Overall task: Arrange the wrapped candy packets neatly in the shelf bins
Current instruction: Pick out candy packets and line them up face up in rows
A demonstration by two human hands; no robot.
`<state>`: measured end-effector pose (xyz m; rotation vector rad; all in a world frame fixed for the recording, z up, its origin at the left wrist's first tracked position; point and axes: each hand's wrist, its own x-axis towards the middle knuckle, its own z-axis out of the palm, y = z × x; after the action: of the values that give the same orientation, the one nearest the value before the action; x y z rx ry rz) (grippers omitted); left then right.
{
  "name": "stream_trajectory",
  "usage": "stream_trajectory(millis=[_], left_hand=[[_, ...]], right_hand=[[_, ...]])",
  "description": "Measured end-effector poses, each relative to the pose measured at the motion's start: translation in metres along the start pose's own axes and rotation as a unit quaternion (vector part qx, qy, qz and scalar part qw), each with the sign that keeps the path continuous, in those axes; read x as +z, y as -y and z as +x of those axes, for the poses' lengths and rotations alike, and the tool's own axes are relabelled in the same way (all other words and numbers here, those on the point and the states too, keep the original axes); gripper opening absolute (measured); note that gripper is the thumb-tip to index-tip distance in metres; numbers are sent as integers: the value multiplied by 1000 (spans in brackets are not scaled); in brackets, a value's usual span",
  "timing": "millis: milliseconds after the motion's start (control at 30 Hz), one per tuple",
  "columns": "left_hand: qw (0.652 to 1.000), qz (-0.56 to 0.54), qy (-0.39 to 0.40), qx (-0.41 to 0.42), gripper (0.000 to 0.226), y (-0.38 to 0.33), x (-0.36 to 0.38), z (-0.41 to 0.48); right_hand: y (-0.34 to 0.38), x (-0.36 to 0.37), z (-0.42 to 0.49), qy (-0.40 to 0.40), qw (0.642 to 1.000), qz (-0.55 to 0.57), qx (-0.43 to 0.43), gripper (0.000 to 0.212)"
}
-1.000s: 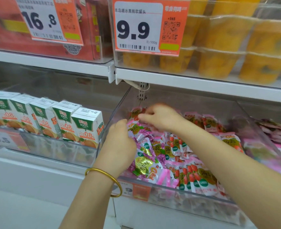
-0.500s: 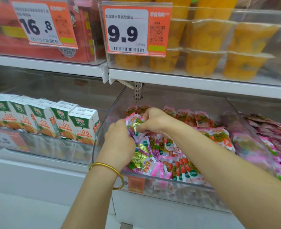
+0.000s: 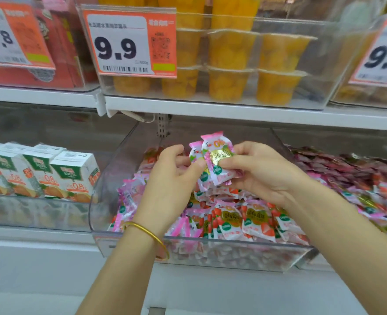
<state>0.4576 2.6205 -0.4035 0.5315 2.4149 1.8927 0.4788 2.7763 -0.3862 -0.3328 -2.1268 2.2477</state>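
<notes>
A small stack of pink-and-white candy packets (image 3: 217,160) is held upright above the clear shelf bin (image 3: 210,253). My left hand (image 3: 167,185), with a gold bangle on the wrist, pinches the stack from the left with thumb and fingers. My right hand (image 3: 258,171) pinches its right side, thumb on the front packet. The bin below is filled with a loose heap of strawberry candy packets (image 3: 245,219), partly hidden by my hands.
Juice cartons (image 3: 72,173) fill the bin to the left. A bin of dark pink packets (image 3: 351,176) lies to the right. The shelf above holds yellow fruit cups (image 3: 231,64) behind a 9.9 price tag (image 3: 129,42).
Both hands have lifted out of the bin's left side with a few packets and now hold them together above the heap. The view has shifted right.
</notes>
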Motion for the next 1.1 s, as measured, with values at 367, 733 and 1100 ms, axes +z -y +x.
stream_trajectory(millis=[367, 733, 1100], left_hand=[[977, 13, 132, 165, 65, -31, 124, -18], [886, 302, 72, 344, 28, -30, 190, -11], [878, 360, 71, 307, 15, -28, 211, -5]], right_hand=[[-5, -122, -77, -102, 990, -58, -77, 5], [-16, -237, -90, -339, 888, -304, -58, 17], [-25, -237, -65, -358, 882, -306, -11, 44]])
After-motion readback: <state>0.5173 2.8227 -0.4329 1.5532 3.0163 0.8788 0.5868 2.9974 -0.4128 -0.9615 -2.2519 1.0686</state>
